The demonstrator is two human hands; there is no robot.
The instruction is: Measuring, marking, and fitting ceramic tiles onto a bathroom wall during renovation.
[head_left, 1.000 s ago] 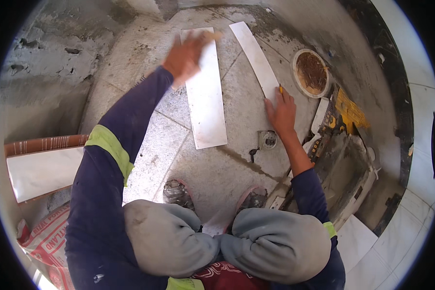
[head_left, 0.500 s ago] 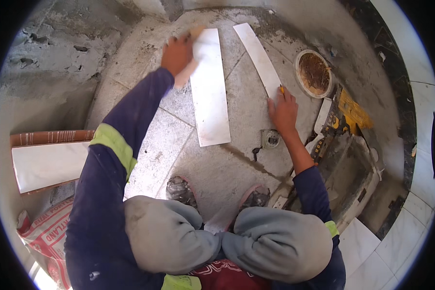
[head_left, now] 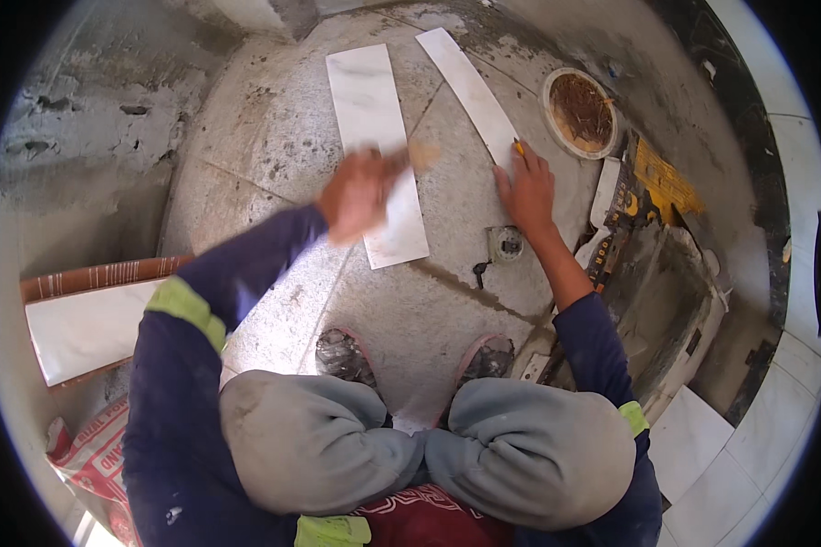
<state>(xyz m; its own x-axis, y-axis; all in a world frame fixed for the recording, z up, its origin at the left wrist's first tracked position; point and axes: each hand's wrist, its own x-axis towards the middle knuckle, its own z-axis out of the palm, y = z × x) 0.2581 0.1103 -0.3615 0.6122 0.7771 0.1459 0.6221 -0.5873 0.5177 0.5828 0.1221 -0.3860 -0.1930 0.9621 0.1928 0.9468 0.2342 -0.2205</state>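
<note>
Right navy sleeve (head_left: 593, 339), ending well back from the fingers (head_left: 535, 165); left navy sleeve (head_left: 178, 392), ending closer to its own. Farther back: yellow-green bands (head_left: 187, 308), grey trousers (head_left: 306, 447), dark red shirt (head_left: 420, 515) with white print.

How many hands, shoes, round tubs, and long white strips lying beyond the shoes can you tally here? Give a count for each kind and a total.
Hands: 2 (left hand, right hand)
Long white strips: 2 (wide strip, narrow strip)
Shoes: 2 (left shoe, right shoe)
Round tub: 1
Total: 7
</note>
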